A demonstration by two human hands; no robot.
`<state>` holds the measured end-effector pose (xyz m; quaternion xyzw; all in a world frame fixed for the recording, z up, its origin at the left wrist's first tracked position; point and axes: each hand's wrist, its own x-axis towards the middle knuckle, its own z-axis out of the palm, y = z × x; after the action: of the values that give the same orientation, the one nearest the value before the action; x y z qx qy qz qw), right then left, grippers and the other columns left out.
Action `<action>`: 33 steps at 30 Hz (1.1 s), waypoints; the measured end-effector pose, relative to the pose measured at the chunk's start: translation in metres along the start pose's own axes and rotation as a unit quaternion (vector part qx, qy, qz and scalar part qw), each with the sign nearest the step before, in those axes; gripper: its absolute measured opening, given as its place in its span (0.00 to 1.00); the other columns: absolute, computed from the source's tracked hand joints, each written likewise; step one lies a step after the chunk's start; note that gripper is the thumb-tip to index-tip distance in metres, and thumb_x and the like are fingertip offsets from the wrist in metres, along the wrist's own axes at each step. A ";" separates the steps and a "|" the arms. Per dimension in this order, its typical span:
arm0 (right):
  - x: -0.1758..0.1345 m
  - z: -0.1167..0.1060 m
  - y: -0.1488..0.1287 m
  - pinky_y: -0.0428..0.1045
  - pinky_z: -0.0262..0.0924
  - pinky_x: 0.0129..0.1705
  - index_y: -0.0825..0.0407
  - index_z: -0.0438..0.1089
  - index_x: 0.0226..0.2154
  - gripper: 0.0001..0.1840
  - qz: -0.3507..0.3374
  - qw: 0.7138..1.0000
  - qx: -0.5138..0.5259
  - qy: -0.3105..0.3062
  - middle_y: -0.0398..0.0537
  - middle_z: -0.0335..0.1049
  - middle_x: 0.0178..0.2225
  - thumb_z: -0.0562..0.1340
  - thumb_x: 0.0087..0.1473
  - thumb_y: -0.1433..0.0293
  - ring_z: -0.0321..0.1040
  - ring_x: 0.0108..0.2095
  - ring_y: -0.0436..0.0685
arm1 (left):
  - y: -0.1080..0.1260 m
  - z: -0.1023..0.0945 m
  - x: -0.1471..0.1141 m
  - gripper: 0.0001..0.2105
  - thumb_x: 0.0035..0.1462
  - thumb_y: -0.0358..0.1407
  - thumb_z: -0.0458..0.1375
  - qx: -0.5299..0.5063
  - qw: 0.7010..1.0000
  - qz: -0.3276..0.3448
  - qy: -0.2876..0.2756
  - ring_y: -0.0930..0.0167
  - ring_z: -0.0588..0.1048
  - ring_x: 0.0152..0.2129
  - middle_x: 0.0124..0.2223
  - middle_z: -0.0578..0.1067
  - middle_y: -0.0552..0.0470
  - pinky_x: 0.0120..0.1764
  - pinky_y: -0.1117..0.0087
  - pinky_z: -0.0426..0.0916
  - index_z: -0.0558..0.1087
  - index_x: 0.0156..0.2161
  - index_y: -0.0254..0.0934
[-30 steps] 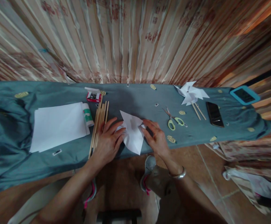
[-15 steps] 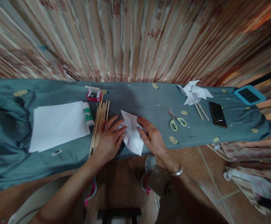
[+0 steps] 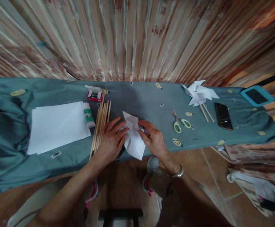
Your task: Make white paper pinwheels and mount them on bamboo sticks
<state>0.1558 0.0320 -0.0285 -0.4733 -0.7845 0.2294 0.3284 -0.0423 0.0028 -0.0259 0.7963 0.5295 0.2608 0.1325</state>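
A folded white paper pinwheel (image 3: 134, 135) lies at the front middle of the cloth-covered table, its blades partly curled. My left hand (image 3: 112, 138) grips its left side, with thumb and fingers at the paper's edge. On the opposite side my right hand (image 3: 153, 137) pinches the right part between thumb and fingertips. Both hands hide portions of the paper. Just left of my left hand lies a bundle of wooden sticks (image 3: 100, 123), partly covered by that hand.
Left are white paper sheets (image 3: 56, 126), a glue stick (image 3: 89, 115) and a small red box (image 3: 95, 94) of metal pieces. Right are scissors (image 3: 178, 119), finished pinwheels (image 3: 199, 93) on sticks, a black phone (image 3: 224, 116) and a blue-framed tablet (image 3: 257, 96).
The view has shifted slightly. My right fingers have moved a little left and inward on the paper, and its right blade is bent closer to the middle. My left hand stays in place.
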 end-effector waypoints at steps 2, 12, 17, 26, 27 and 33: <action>0.000 0.002 -0.001 0.57 0.63 0.55 0.51 0.69 0.47 0.14 -0.014 1.000 -0.008 0.009 0.52 0.72 0.49 0.56 0.59 0.72 0.67 0.51 0.58 | -0.001 0.001 0.000 0.14 0.63 0.33 0.48 -0.008 1.000 0.004 0.003 0.59 0.59 0.59 0.55 0.72 0.44 0.57 0.47 0.58 0.73 0.48 0.35; -0.002 0.002 -0.002 0.60 0.64 0.54 0.53 0.73 0.41 0.14 -0.078 0.993 -0.083 -0.030 0.57 0.70 0.50 0.53 0.60 0.74 0.65 0.51 0.62 | -0.002 0.003 0.000 0.14 0.63 0.33 0.48 -0.039 0.999 -0.001 0.004 0.59 0.59 0.59 0.56 0.70 0.44 0.58 0.48 0.60 0.73 0.47 0.36; 0.000 0.003 -0.003 0.60 0.63 0.54 0.53 0.69 0.48 0.14 -0.065 0.996 -0.057 -0.008 0.56 0.69 0.51 0.55 0.60 0.71 0.65 0.52 0.61 | -0.003 0.003 0.000 0.14 0.63 0.32 0.48 -0.040 0.999 0.004 0.005 0.59 0.60 0.59 0.56 0.70 0.41 0.59 0.49 0.60 0.73 0.48 0.31; 0.004 0.002 -0.001 0.58 0.66 0.50 0.50 0.71 0.44 0.13 -0.054 0.995 -0.080 0.026 0.52 0.74 0.45 0.54 0.60 0.71 0.68 0.46 0.60 | -0.005 0.003 -0.001 0.14 0.64 0.32 0.47 -0.054 0.998 0.001 0.015 0.60 0.62 0.58 0.56 0.70 0.43 0.58 0.50 0.62 0.73 0.48 0.34; 0.004 0.002 -0.001 0.58 0.66 0.50 0.51 0.72 0.43 0.13 -0.058 0.995 -0.079 0.024 0.53 0.74 0.45 0.54 0.60 0.71 0.68 0.46 0.60 | -0.005 0.003 -0.001 0.14 0.64 0.33 0.47 -0.055 0.998 -0.001 0.015 0.60 0.62 0.58 0.56 0.70 0.43 0.58 0.50 0.62 0.73 0.48 0.34; 0.000 0.002 -0.003 0.58 0.67 0.49 0.53 0.75 0.39 0.13 -0.101 0.987 -0.124 -0.006 0.55 0.73 0.46 0.54 0.61 0.73 0.68 0.46 0.61 | -0.004 0.003 -0.002 0.14 0.63 0.33 0.47 -0.056 0.998 -0.004 0.010 0.60 0.62 0.58 0.56 0.69 0.42 0.58 0.51 0.62 0.73 0.48 0.34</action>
<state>0.1532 0.0306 -0.0279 -0.4270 -0.8529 0.0986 0.2839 -0.0447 0.0029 -0.0312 0.7831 0.5183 0.2971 0.1727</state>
